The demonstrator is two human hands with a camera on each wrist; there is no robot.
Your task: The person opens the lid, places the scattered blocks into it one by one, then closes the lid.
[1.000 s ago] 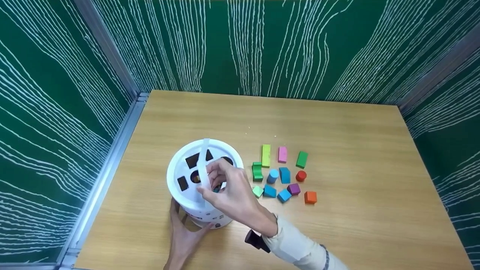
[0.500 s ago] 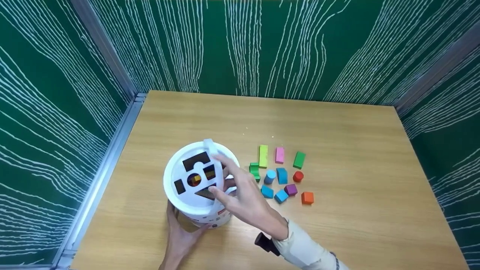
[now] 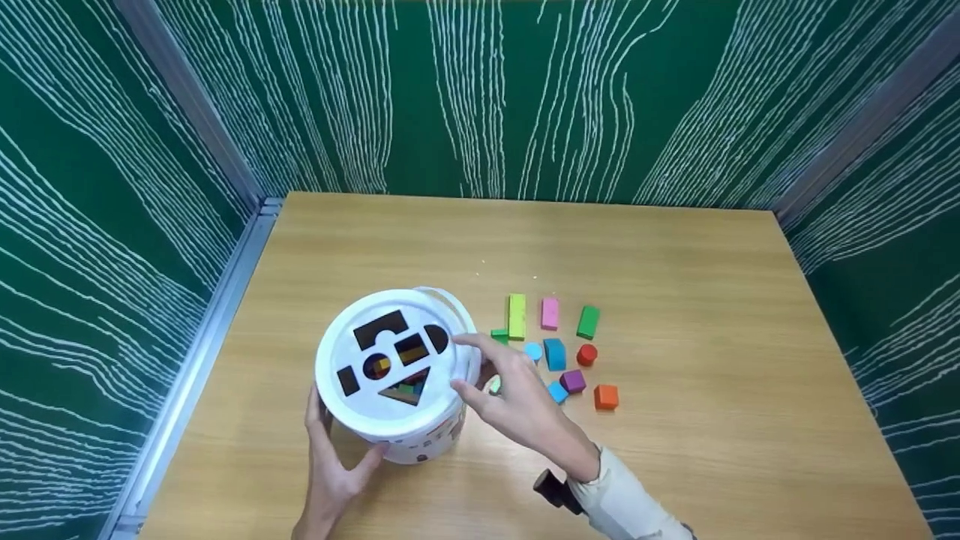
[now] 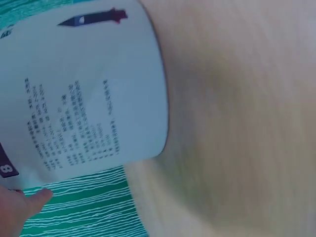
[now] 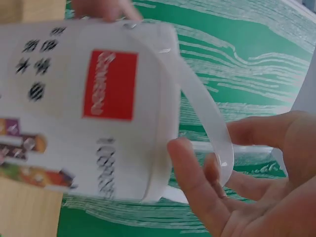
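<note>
A white bucket [image 3: 424,444] has a lid [image 3: 442,409] with cut-out holes; coloured blocks show inside through some of them. My left hand [image 3: 330,469] grips the bucket's lower left side, thumb in front. Only a fingertip part of the left hand [image 4: 19,210] shows in the left wrist view, beside the printed wall. My right hand [image 3: 521,397] is at the lid's right edge, thumb and index finger spread apart. In the right wrist view the white strap handle [image 5: 205,106] loops out from the lid and passes among the right hand's loosely bent fingers; the thumb is at the rim.
Several loose blocks lie right of the bucket, among them a yellow-green bar [image 3: 517,316], a pink block [image 3: 550,313], a green block [image 3: 588,322], a red cylinder [image 3: 587,355], a purple block [image 3: 573,381] and an orange cube [image 3: 607,397]. Green walls surround the wooden table [image 3: 712,322].
The right hand has moved from over the lid to its right edge. The handle has swung down to the right, uncovering the holes. The left hand stays at the bucket's side.
</note>
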